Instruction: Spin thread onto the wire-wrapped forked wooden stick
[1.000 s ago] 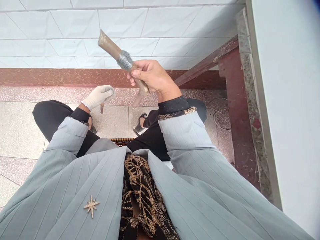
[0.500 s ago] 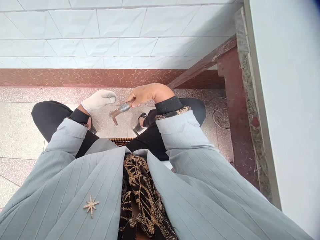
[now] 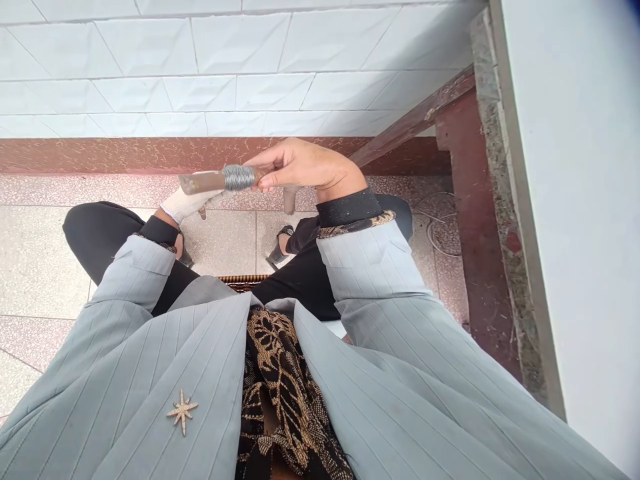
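My right hand (image 3: 305, 167), bare, pinches a brown tool (image 3: 203, 182) with a band of silver wire (image 3: 239, 177) wound round its middle. The tool lies almost level and points left, its blunt end towards the viewer. Behind and under it is my left hand (image 3: 185, 205) in a white knitted glove; its fingers are mostly hidden by the tool, so I cannot tell whether it grips anything. A small brown tip (image 3: 202, 213) shows below the glove. Under my right hand a tan, rounded piece (image 3: 289, 199) points down; whether it is a finger or part of the tool is unclear.
A white tiled wall (image 3: 210, 47) with a red-brown skirting (image 3: 100, 155) stands ahead. To the right are a dark red frame (image 3: 480, 233) with a slanted bar (image 3: 410, 123) and a loose cable (image 3: 440, 230) on the tiled floor (image 3: 45, 260). My knees are spread on both sides.
My right hand has risen slightly and turned, bringing the tool from a downward slant to nearly level and across in front of my gloved left hand, which has hardly moved.
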Action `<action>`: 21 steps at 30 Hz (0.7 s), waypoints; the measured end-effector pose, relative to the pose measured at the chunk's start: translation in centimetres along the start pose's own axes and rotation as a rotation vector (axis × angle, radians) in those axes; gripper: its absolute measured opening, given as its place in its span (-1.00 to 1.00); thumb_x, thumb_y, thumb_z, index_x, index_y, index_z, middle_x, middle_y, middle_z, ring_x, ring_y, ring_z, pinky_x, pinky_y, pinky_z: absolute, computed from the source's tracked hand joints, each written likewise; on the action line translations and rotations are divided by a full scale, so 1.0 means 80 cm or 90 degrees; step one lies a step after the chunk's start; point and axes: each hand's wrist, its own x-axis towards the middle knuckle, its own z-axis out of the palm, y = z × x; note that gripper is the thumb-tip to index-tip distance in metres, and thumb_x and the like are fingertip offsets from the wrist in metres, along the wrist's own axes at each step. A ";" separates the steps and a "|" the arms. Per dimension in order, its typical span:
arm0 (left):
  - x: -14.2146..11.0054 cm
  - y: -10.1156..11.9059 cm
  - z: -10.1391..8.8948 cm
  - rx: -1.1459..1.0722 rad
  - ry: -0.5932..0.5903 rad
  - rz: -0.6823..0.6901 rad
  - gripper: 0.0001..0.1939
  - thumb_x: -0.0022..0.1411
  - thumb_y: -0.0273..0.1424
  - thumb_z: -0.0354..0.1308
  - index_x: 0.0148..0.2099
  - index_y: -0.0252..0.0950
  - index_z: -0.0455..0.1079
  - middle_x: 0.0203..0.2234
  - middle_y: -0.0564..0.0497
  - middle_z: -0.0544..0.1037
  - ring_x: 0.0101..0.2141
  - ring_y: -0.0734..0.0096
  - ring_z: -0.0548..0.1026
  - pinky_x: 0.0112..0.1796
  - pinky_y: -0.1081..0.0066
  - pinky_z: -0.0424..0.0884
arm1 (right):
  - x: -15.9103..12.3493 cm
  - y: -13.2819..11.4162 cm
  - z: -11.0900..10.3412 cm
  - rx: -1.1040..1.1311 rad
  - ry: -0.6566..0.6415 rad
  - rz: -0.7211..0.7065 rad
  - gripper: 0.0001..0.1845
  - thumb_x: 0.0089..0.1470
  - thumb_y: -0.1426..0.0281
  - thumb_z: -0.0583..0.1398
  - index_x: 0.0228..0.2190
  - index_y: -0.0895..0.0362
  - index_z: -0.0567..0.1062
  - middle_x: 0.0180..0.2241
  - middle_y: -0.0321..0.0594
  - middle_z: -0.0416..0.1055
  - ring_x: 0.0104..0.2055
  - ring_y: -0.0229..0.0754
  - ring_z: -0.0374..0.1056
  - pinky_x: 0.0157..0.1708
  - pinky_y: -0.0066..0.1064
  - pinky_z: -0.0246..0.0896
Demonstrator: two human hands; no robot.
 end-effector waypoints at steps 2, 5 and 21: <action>0.000 -0.001 -0.001 -0.021 0.007 0.000 -0.84 0.45 -0.35 0.12 -0.19 -0.28 0.48 -0.59 0.13 0.30 -0.54 0.52 0.30 -0.39 0.44 0.42 | 0.007 0.005 0.002 0.122 0.183 -0.067 -0.72 0.09 0.20 0.42 -0.22 0.09 0.64 -0.33 -0.32 0.55 -0.39 -0.31 0.32 -0.33 -0.43 0.33; -0.001 0.002 -0.001 -0.021 -0.028 0.022 -0.82 0.42 -0.43 0.08 -0.19 -0.30 0.51 -0.59 0.11 0.33 -0.57 0.54 0.26 -0.46 0.47 0.30 | 0.027 0.019 0.002 0.139 0.389 -0.064 -0.84 0.21 0.21 0.30 -0.27 0.03 0.53 -0.32 -0.29 0.53 -0.39 -0.25 0.34 -0.32 -0.37 0.38; -0.008 0.009 -0.005 0.086 -0.079 0.034 -0.84 0.29 -0.43 0.16 -0.29 -0.33 0.56 -0.50 0.06 0.49 -0.48 0.50 0.39 -0.36 0.44 0.36 | 0.022 0.020 -0.008 -0.435 -0.315 0.325 -0.62 0.15 0.37 0.36 0.01 0.13 0.74 -0.32 -0.25 0.63 -0.20 -0.09 0.47 -0.11 -0.26 0.26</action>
